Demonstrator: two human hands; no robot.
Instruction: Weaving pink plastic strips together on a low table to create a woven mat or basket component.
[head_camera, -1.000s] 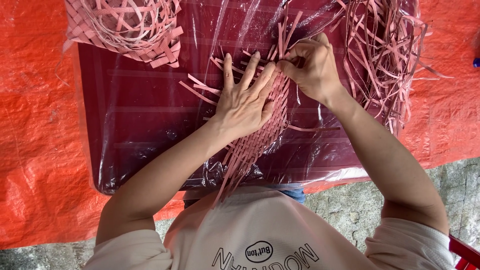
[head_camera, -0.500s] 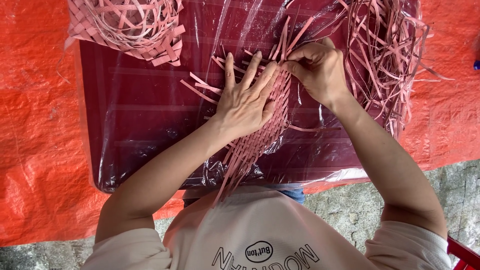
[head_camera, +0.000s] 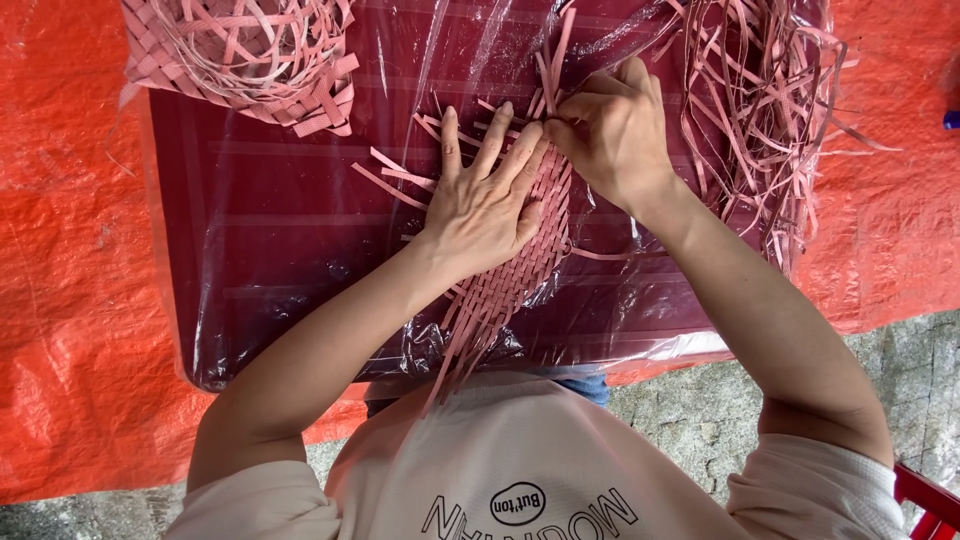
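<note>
1. Nearest the camera is the person's pale shirt (head_camera: 520, 470), with both bare forearms reaching away from it over the worktop (head_camera: 260, 250), a dark red surface under clear, wrinkled plastic film.
2. The left forearm runs up from the lower left at a slant, and the left hand (head_camera: 485, 200) lies palm down on the woven mat (head_camera: 520, 260), a narrow piece of pink strips in a diagonal plait.
3. The left fingers (head_camera: 449, 140) are straight and spread apart, pressing the weave flat against the worktop; the fingertips point away from the body.
4. The mat lies at the middle of the worktop, just in front of the person, with its loose ends trailing toward the near edge and over it onto the shirt.
5. The right forearm comes in from the lower right, the wrist bent inward, so the right hand (head_camera: 615, 130) sits just beyond and beside the left, touching its fingertips.
6. The right fingers are curled together, thumb and forefinger pinching a pink strip (head_camera: 556, 55) at the far end of the weave, where unwoven ends stick upward.
7. Farther off, at the far left corner, lies a second woven piece (head_camera: 240, 60) with loose strips heaped on it.
8. At the far right, a bundle of loose pink strips (head_camera: 760, 110) hangs over the worktop's edge.
9. Under everything is an orange tarpaulin (head_camera: 70, 250) on grey ground.
</note>
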